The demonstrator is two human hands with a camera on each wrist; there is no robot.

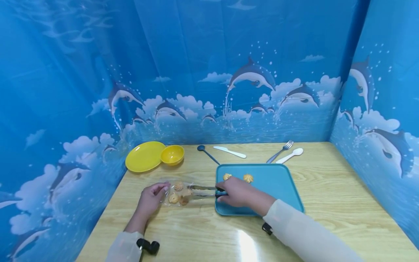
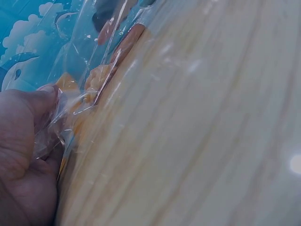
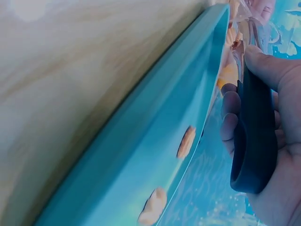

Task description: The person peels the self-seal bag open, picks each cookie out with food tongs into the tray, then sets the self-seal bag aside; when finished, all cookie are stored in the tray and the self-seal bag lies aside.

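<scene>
My left hand (image 1: 150, 199) pinches the edge of a clear plastic bag (image 2: 70, 101) lying over the table's left-middle. Several swirled cookies (image 1: 174, 198) are inside it. With my right hand (image 1: 238, 192) I grip a pair of tongs by its black handle (image 3: 258, 127). The metal arms of the tongs (image 1: 203, 187) reach leftward into the bag among the cookies; whether a cookie is between the tips I cannot tell. Under my right hand is a teal tray (image 1: 278, 182). Two cookies rest toward its far side, one right (image 1: 248, 178) and one left (image 1: 227, 176).
A yellow plate (image 1: 144, 156) and a yellow bowl (image 1: 172, 155) stand at the back left. Behind the tray lie a dark spoon (image 1: 207, 154), a white knife (image 1: 230, 151), a fork (image 1: 280, 151) and a white spoon (image 1: 290, 155). Dolphin-print curtains (image 1: 203, 72) border the table.
</scene>
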